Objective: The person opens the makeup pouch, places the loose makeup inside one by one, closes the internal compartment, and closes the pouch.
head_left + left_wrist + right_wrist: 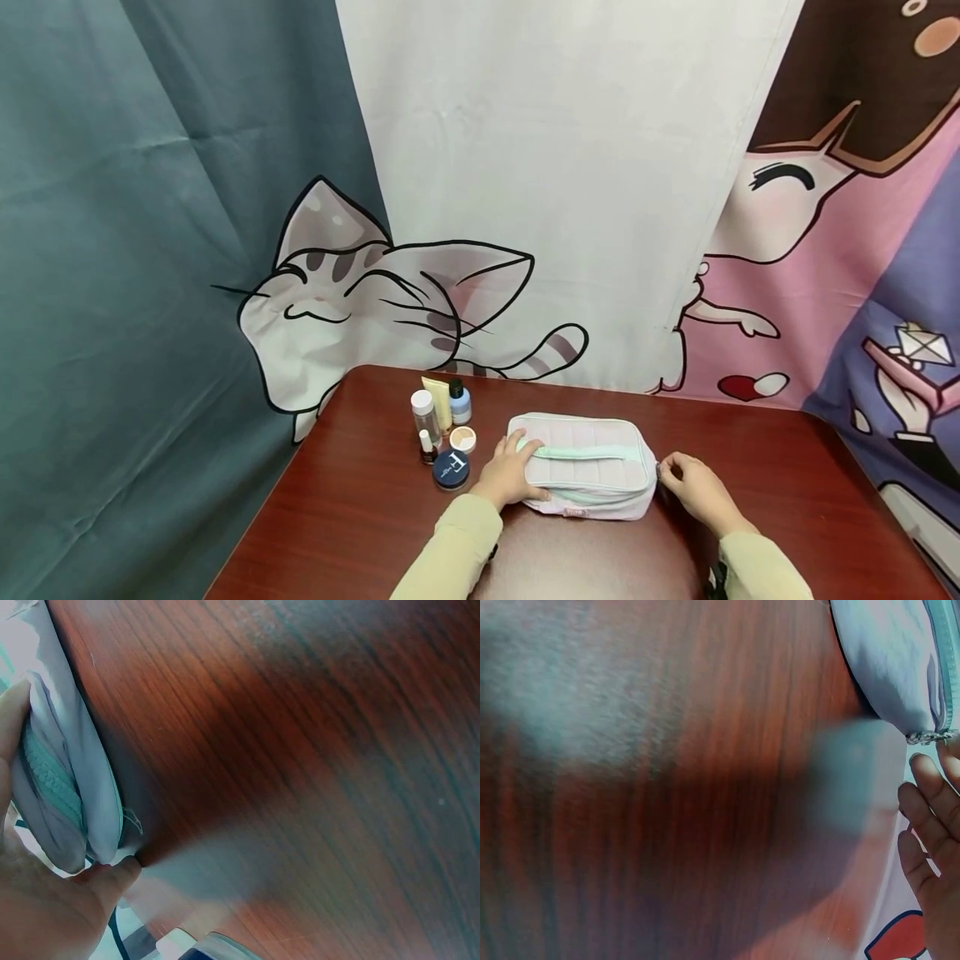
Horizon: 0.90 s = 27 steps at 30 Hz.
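A pale pink quilted cosmetic bag (585,432) with a mint-green handle strap and zipper lies on the table. My left hand (508,475) holds its left end, fingers over the top and thumb along the front. The left wrist view shows mint zipper teeth (52,776) between soft folds beside that hand. At the bag's right end, my right hand (701,492) pinches the small zipper pull (658,470) between thumb and index finger. In the right wrist view the other fingers (922,806) are spread below a metal-looking bit of the zipper end.
Left of the bag stand a white-capped clear bottle (424,412), a yellow tube (437,398), a blue bottle (461,407) and a small nail polish bottle (427,450). A round compact (462,439) and dark blue round case (451,469) lie close by. A printed curtain (585,192) hangs behind.
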Each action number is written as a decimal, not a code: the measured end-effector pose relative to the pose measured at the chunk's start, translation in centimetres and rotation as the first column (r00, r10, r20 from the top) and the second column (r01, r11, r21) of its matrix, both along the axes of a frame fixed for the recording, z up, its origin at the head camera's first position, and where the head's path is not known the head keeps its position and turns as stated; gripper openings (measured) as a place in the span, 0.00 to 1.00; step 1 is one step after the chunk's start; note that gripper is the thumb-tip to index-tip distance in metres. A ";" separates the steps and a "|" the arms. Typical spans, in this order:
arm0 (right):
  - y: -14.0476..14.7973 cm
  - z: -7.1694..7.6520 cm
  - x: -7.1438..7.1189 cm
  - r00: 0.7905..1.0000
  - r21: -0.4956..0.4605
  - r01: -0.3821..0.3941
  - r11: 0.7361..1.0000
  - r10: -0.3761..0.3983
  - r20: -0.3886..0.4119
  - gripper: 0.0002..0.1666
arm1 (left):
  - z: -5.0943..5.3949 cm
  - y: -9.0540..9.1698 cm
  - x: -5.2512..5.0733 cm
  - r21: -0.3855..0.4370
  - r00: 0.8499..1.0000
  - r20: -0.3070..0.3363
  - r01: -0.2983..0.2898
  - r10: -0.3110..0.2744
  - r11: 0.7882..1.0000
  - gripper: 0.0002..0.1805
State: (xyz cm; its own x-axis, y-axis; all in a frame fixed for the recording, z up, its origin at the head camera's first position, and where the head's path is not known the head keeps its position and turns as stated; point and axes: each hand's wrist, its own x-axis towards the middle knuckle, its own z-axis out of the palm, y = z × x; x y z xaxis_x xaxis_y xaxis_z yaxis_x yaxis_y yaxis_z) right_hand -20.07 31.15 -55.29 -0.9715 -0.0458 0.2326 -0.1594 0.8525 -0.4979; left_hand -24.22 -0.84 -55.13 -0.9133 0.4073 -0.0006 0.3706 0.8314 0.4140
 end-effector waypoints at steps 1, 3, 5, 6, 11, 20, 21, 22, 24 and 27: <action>-0.1 0.0 0.2 1.000 -0.006 0.004 1.000 -0.004 0.003 0.07 | 0.1 0.0 0.0 0.001 1.000 -0.001 0.001 -0.001 1.000 0.44; -0.2 0.1 0.5 1.000 -0.020 0.012 1.000 -0.011 0.019 0.07 | 0.2 0.0 0.1 0.005 1.000 -0.004 0.003 -0.003 1.000 0.44; -0.4 0.3 0.8 0.999 -0.037 0.020 0.999 -0.019 0.040 0.08 | 0.3 0.0 0.1 0.010 1.000 -0.008 0.003 -0.003 1.000 0.44; -0.6 0.4 1.0 0.998 -0.045 0.025 0.999 -0.023 0.052 0.07 | 0.4 0.0 0.1 0.011 1.000 -0.009 0.001 -0.001 1.000 0.44; -1.3 0.5 1.7 0.992 -0.110 0.059 0.992 -0.046 0.120 0.05 | 0.4 -0.2 0.0 0.024 1.000 0.004 -0.004 0.004 1.000 0.44; -2.4 -0.3 2.9 0.977 -0.160 0.139 0.977 -0.110 0.181 0.05 | -0.3 -0.3 0.3 0.270 0.995 0.094 -0.006 -0.020 0.963 0.41; -2.6 -0.3 3.0 0.976 -0.160 0.147 0.976 -0.117 0.183 0.06 | -0.6 -0.3 0.3 0.291 0.997 0.070 0.005 -0.027 0.957 0.41; -2.8 -0.3 3.2 0.975 -0.163 0.149 0.975 -0.118 0.186 0.06 | -0.6 -0.3 0.3 0.309 0.998 0.062 0.008 -0.028 0.951 0.41; -3.3 -0.3 3.5 0.974 -0.162 0.155 0.975 -0.123 0.191 0.06 | -0.6 -0.3 0.3 0.327 0.998 0.056 0.006 -0.026 0.945 0.40; -4.1 -0.3 4.0 0.971 -0.157 0.169 0.973 -0.138 0.194 0.06 | -0.4 -0.2 0.3 0.322 0.996 0.086 -0.017 -0.011 0.947 0.39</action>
State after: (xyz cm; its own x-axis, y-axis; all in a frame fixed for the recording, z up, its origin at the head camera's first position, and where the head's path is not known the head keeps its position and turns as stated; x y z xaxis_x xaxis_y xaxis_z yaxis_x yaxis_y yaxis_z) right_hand -16.05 27.05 -55.57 -0.9903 0.1322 0.0439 0.0727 0.7594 -0.6465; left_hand -23.95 -1.09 -55.53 -0.9167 0.3962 0.0520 0.3198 0.6494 0.6899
